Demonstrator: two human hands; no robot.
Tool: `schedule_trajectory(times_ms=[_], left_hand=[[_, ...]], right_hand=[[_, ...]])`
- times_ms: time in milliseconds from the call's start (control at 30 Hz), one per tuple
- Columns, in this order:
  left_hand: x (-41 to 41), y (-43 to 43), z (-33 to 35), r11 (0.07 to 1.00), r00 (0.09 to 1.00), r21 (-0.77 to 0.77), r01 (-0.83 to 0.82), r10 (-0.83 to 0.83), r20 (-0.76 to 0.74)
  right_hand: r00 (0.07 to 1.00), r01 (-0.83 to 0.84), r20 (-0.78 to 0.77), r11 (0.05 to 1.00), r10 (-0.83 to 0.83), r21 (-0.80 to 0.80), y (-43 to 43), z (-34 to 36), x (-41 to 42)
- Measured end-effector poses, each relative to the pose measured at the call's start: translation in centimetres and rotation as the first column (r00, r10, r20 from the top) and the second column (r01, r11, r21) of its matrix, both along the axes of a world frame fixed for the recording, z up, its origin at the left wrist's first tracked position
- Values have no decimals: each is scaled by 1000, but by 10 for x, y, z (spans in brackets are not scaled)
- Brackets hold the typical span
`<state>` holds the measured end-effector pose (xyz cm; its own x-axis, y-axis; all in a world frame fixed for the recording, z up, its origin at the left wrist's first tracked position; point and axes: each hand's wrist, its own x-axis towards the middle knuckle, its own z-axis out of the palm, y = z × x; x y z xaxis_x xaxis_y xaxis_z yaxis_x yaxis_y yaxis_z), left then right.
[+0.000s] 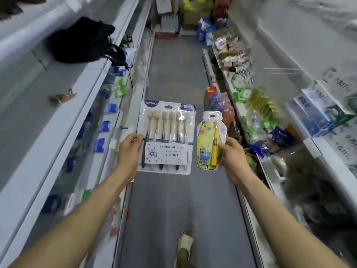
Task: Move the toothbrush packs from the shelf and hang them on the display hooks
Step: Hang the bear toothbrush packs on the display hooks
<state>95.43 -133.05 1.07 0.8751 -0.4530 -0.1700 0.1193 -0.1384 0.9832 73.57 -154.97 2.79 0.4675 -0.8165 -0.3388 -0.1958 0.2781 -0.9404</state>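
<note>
Narrow shop aisle, grey floor (173,70) running ahead, white shelving (63,122) on both sides.

- Left hand (129,149) pinches the six-brush pack (168,136) at its left edge, thumb on the front.
- Right hand (232,151) pinches the yellow child's pack (209,140) at its right edge.
- Both grips are narrow, each closed on its pack. The packs are upright over the aisle, side by side and apart.

Step judged: carrying. The packs are off the shelf and none is hung. The next move likely calls for a turn to the bare display hooks (280,70) on the right, then lining each pack's top slot with a prong.

Goods on the right are heavily blurred. Fingers behind the packs are hidden. Hook tips are hard to make out. A black bag (81,41) lies on the upper left shelving.
</note>
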Motion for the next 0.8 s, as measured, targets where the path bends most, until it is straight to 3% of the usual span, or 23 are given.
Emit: schedule_trajectory(times_ms=[300,800], left_hand=[[148,-160,42,995,996,-43,-89,90,23],[480,-429,66,995,996,-95,31,-23,81]], right_hand=[[999,-13,42,999,15,-41,-176,35,164],[997,62,44,993,-58,-101,-428,77,465]])
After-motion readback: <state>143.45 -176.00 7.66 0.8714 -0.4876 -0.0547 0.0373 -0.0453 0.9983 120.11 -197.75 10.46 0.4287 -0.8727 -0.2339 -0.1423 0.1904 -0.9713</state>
